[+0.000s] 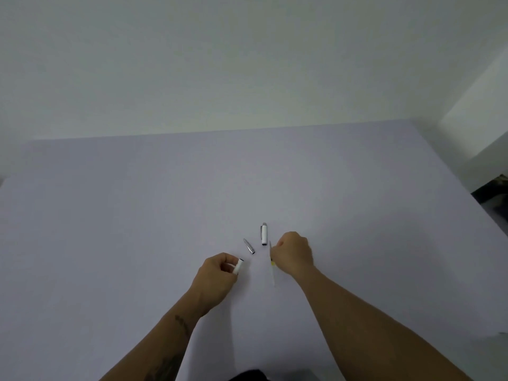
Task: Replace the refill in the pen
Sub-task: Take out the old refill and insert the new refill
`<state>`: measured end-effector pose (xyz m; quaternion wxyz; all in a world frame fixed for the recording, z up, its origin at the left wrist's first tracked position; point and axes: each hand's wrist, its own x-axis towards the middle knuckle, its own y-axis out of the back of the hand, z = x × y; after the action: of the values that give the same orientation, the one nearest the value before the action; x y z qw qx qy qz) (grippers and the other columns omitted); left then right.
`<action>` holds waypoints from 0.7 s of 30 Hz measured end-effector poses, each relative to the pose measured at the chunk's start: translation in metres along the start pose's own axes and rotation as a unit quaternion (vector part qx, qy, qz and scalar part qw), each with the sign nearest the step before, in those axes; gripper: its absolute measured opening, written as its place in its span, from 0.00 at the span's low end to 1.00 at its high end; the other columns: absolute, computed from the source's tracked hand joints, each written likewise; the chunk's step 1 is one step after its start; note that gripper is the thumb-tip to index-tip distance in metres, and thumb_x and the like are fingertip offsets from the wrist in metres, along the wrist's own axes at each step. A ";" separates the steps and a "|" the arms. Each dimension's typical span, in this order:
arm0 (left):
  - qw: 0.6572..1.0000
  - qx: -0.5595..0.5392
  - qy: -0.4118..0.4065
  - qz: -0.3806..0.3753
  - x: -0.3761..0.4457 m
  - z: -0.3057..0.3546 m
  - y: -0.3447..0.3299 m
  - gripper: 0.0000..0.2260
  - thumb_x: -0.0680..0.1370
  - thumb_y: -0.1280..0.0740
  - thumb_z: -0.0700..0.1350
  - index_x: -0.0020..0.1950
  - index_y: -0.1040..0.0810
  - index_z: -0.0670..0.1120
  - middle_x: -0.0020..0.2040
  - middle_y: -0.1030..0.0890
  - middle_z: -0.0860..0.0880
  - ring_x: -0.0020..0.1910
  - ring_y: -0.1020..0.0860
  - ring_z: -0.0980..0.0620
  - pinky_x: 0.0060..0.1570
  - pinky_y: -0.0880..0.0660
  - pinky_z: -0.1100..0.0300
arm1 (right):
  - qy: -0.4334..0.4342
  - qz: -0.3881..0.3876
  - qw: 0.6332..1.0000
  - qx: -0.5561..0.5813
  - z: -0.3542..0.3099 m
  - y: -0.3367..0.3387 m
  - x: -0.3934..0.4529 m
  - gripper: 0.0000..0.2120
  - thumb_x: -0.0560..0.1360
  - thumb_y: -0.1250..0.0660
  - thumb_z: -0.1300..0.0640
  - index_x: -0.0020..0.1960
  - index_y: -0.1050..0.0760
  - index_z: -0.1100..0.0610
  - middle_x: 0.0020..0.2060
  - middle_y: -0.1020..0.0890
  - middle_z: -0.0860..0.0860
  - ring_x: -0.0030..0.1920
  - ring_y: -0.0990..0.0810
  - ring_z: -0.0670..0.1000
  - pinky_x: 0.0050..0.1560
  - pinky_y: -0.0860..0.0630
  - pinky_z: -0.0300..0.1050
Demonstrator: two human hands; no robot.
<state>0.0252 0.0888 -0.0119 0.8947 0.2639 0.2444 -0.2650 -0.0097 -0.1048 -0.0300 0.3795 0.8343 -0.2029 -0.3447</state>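
Observation:
My left hand [217, 272] holds a short white pen barrel [238, 267] between thumb and fingers, its dark open end pointing up and right. My right hand [294, 253] pinches a thin refill [272, 266] with a yellow band; the refill runs from above the fingers down to the table. A silver tapered tip section [249, 246] lies on the table between the hands. Just beyond it lies the white pen cap [264, 234] with a silver clip. The two hands are a short gap apart.
Everything rests on a wide pale lilac table [137, 229] that meets a white wall at the back. The table's right edge drops off near a dark floor area [494, 193].

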 end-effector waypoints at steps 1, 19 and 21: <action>1.000 0.002 0.001 0.000 0.000 0.000 -0.001 0.11 0.73 0.33 0.34 0.49 0.19 0.48 0.42 0.20 0.48 0.38 0.24 0.50 0.38 0.25 0.57 | -0.003 0.020 1.000 0.018 0.004 0.006 0.001 0.03 0.69 0.36 0.61 0.36 0.29 0.57 0.34 0.23 0.52 0.32 0.26 0.52 0.29 0.34 0.40; 1.000 0.018 -0.008 -0.006 -0.005 -0.002 -0.002 0.08 0.71 0.31 0.34 0.45 0.18 0.46 0.40 0.19 0.47 0.36 0.24 0.50 0.37 0.25 0.56 | -0.028 0.005 0.996 -0.085 0.037 0.012 -0.017 0.08 0.70 0.36 0.58 0.36 0.34 0.55 0.38 0.25 0.51 0.40 0.22 0.55 0.37 0.27 0.42; 1.000 0.020 -0.015 -0.003 -0.006 0.000 0.000 0.08 0.72 0.31 0.34 0.45 0.19 0.47 0.41 0.19 0.48 0.37 0.24 0.51 0.36 0.26 0.59 | -0.023 0.004 1.000 -0.018 0.029 0.013 -0.018 0.07 0.70 0.36 0.57 0.36 0.31 0.57 0.37 0.23 0.52 0.38 0.22 0.56 0.35 0.30 0.41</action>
<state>0.0205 0.0907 -0.0084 0.8920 0.2772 0.2266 -0.2759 -0.0438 -0.1166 -0.0257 0.3913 0.8184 -0.2081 -0.3658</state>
